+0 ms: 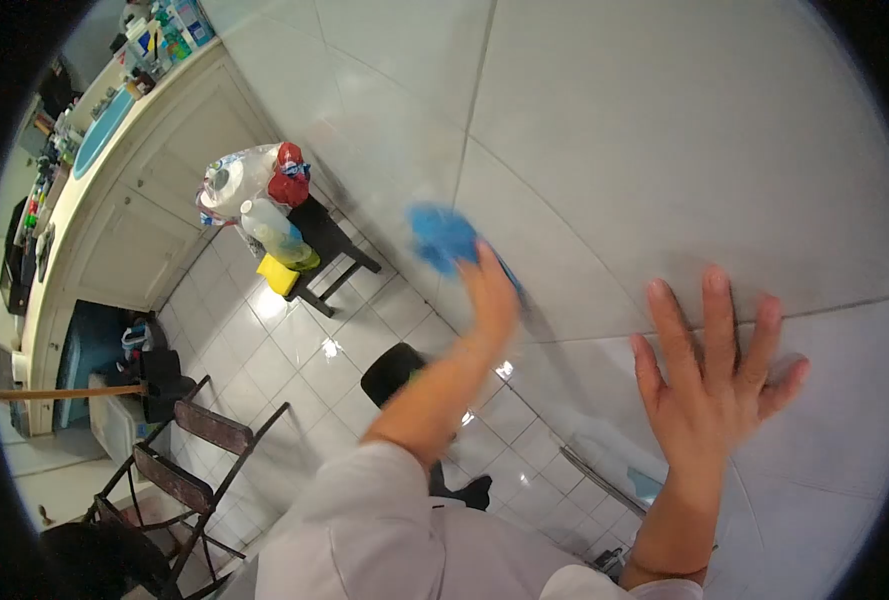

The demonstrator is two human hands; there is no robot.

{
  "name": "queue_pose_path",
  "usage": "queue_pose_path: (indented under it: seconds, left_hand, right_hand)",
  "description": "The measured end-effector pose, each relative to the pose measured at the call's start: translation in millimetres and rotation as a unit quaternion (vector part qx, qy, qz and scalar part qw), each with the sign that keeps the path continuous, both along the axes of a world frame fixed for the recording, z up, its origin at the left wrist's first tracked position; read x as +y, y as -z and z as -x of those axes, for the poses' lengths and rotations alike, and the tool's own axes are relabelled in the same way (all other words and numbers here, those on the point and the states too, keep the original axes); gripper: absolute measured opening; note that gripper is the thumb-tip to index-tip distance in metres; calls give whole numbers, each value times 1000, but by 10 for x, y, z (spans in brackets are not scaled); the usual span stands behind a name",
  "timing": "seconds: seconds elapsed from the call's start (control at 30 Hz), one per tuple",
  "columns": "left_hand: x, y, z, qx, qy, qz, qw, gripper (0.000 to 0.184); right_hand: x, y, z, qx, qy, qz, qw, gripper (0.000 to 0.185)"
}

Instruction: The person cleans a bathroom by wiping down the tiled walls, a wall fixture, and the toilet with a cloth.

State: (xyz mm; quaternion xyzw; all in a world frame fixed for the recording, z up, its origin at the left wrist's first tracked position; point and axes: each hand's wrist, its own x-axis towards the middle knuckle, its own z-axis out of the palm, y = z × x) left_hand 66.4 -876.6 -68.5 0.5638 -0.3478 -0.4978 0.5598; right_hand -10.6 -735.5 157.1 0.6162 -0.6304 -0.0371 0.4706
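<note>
My left hand (489, 285) presses a blue cloth (442, 238) against the pale tiled wall (584, 130). Both hand and cloth are smeared by motion, and the fingertips are partly hidden. To the right, my right hand (709, 385) lies flat on the same wall with its fingers spread, holding nothing. Tile joints run near both hands.
A dark stool (329, 245) carries a plastic bag (239, 180), a bottle of yellowish liquid (272, 232) and a yellow sponge (277, 274). Left stand a folding chair (214, 428), a broom handle (69, 394) and a vanity (154, 220) with a blue basin (102, 135).
</note>
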Motion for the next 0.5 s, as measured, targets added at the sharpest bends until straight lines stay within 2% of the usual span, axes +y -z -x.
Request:
queue_pose_path:
  seconds: [0.03,0.1,0.17,0.2,0.27,0.3,0.33,0.4,0.43,0.47,0.5]
  left_hand:
    - [-409,-94,-133,93,-74,85,989,50]
    - [-1302,197,-656,36,-34,122,991,53]
    - [-1559,-35,-897,232,-54,58,970,59]
    - [-1657,204,-890,234,-59,68,968,59]
    - [-1696,1274,-846,312,-68,-27,947,66]
    - [-1420,1652,-700,332,-51,-28,941,69]
    - [-980,1853,-509,326,-50,-137,934,68]
    - [78,2481,-6,371,75,-219,899,65]
    - [597,2164,258,370,47,-317,872,62]
    - [902,1512,374,321,37,-434,841,58]
    - [1041,1373,464,389,34,-441,808,58]
  right_hand:
    - [-7,-5,8,12,-3,3,1000,36]
    - [-5,14,30,30,-4,5,1000,35]
    - [-29,50,28,38,-13,19,999,34]
    - [-47,67,41,41,-20,28,999,34]
    - [-27,80,82,52,-25,27,998,34]
    - [-34,70,76,52,-30,23,998,34]
    - [-38,56,61,50,-26,24,998,35]
    - [-52,47,30,45,-30,28,998,36]
    - [-43,38,34,45,-32,29,998,37]
    - [-37,29,39,47,-32,27,998,39]
    - [-26,19,45,50,-34,22,998,39]
